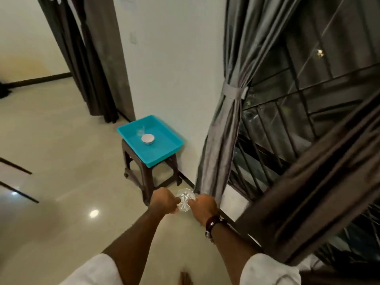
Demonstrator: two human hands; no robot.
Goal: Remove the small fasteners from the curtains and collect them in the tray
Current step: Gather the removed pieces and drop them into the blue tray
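A clear crystal-like fastener (pixel 185 200) is held between both hands low in the middle of the view. My left hand (pixel 163 200) pinches its left side and my right hand (pixel 203 205) pinches its right side. The turquoise tray (pixel 164 155) sits on a brown plastic stool ahead of my hands, with a small white round fastener (pixel 147 138) lying in it. A grey curtain (pixel 232 120) hangs just right of my hands, gathered by a fabric tie-back (pixel 233 91). A darker curtain (pixel 320 192) hangs at the right.
The brown stool (pixel 150 177) stands against a white wall. A dark barred window (pixel 308 103) fills the right side. Another dark curtain (pixel 92 58) hangs at the back left. Glossy beige floor tiles (pixel 61 171) spread to the left.
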